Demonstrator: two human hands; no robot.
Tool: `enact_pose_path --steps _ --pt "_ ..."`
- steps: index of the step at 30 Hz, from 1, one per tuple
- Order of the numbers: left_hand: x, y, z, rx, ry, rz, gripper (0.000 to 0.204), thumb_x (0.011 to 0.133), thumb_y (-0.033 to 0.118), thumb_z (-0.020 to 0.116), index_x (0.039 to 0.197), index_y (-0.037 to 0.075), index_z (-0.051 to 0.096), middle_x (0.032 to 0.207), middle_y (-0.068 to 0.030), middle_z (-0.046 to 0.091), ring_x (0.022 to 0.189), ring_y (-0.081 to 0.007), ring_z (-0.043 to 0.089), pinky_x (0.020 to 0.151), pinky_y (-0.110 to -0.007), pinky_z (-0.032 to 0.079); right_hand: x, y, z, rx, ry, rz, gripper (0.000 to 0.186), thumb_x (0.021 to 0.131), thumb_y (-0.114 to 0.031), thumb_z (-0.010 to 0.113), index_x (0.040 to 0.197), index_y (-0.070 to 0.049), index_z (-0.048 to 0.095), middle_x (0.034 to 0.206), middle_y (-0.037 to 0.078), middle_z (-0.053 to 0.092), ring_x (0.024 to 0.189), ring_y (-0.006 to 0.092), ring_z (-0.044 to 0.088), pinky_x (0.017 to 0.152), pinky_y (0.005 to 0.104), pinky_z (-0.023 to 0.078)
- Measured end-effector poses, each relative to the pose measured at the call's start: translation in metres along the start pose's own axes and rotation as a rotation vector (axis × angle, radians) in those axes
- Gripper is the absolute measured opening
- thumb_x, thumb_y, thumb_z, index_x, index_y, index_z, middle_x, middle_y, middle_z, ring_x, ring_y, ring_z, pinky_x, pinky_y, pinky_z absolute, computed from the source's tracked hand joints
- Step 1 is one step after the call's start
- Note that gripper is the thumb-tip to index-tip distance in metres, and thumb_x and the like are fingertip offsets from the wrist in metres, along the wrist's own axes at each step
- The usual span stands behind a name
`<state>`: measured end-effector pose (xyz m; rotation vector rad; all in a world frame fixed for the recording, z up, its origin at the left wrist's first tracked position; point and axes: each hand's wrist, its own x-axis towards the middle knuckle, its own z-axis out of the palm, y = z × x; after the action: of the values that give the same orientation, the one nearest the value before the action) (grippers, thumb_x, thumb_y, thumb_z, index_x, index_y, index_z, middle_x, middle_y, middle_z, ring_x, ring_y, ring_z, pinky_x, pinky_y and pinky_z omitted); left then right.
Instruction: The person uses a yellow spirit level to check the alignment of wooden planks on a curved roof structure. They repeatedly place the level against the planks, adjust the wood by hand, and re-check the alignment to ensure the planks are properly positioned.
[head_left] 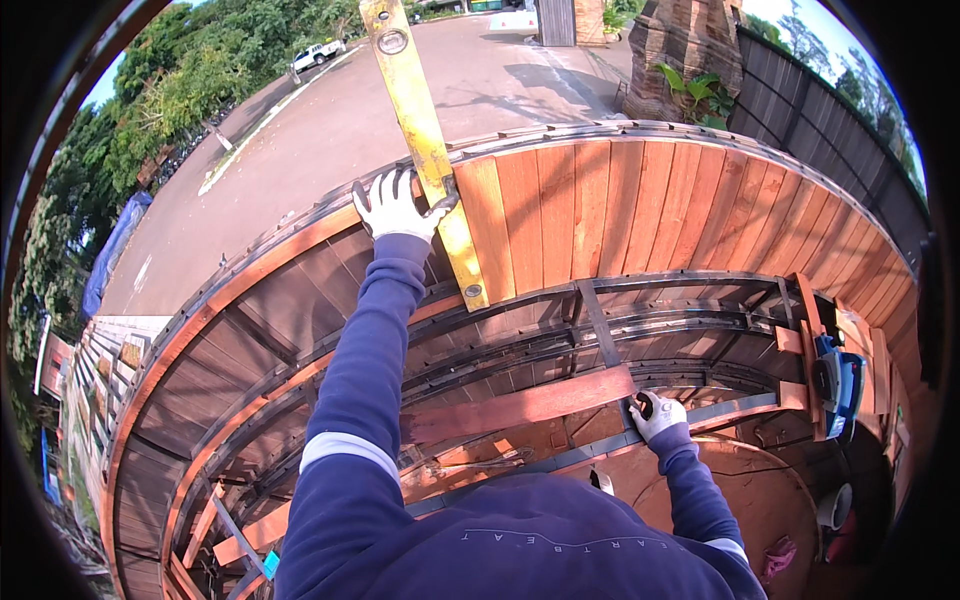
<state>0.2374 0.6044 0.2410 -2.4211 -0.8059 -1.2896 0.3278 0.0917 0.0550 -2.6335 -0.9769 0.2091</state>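
A long yellow spirit level (413, 100) lies across the curved slatted rim, at the end of a row of fitted orange wooden slats (590, 210). My left hand (398, 205), in a white glove with dark fingertips, rests with fingers spread on the outer rim, its thumb against the level. My right hand (655, 410), also gloved, is closed at a dark metal bar beside the end of a reddish board (520, 400); what its fingers hold, if anything, is unclear. The board runs behind my left arm.
Curved metal and timber frames (240, 380) surround me. A blue-and-black power tool (840, 385) sits on the right side near short wood pieces. A round wooden platform (740, 480) lies below. Beyond are pavement (270, 170), a dark fence (790, 110) and a parked white vehicle (315, 55).
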Motion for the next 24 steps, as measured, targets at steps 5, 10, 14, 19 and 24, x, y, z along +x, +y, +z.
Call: enact_pose_path --steps 5,10,14,19,24 --pt "0.004 0.002 0.0 -0.052 0.082 0.057 0.078 0.068 0.059 0.081 0.124 0.008 0.061 0.123 -0.0077 0.062 0.124 -0.0268 0.051 0.119 -0.061 0.015 -0.002 -0.008 -0.004 -0.024 0.042 0.044 0.037 0.088 -0.04 0.068 0.11 -0.01 0.069 0.094 0.014 0.073 0.09 0.0319 0.069 0.085 0.042 0.052" --pt "0.005 0.002 -0.002 -0.078 0.096 0.047 0.076 0.068 0.058 0.081 0.123 0.009 0.061 0.121 -0.008 0.062 0.123 -0.028 0.052 0.119 -0.062 0.015 0.0 -0.005 0.001 0.013 0.052 0.059 0.035 0.085 -0.038 0.071 0.108 -0.01 0.07 0.093 0.013 0.073 0.089 0.0322 0.07 0.082 0.0421 0.053" --pt "0.005 0.005 -0.001 -0.108 0.091 0.027 0.075 0.069 0.059 0.08 0.122 0.01 0.061 0.122 -0.0085 0.062 0.123 -0.0291 0.052 0.118 -0.063 0.016 0.002 -0.002 0.003 0.04 0.025 0.09 0.034 0.085 -0.037 0.071 0.108 -0.011 0.07 0.092 0.012 0.074 0.087 0.0317 0.07 0.08 0.042 0.054" --pt "0.004 0.004 -0.002 -0.133 0.08 0.022 0.076 0.069 0.059 0.08 0.124 0.011 0.061 0.122 -0.0077 0.062 0.124 -0.0292 0.052 0.118 -0.063 0.016 0.002 -0.001 0.003 -0.005 0.063 0.042 0.036 0.084 -0.036 0.073 0.109 -0.012 0.07 0.087 0.01 0.074 0.084 0.0306 0.07 0.078 0.0412 0.054" --pt "0.007 0.006 -0.002 -0.152 0.1 0.038 0.077 0.069 0.061 0.079 0.121 0.007 0.061 0.121 -0.0099 0.062 0.123 -0.0297 0.052 0.119 -0.062 0.014 0.005 0.001 0.003 0.052 0.027 0.099 0.036 0.082 -0.033 0.073 0.109 -0.01 0.07 0.087 0.012 0.073 0.084 0.0309 0.069 0.08 0.0414 0.054"
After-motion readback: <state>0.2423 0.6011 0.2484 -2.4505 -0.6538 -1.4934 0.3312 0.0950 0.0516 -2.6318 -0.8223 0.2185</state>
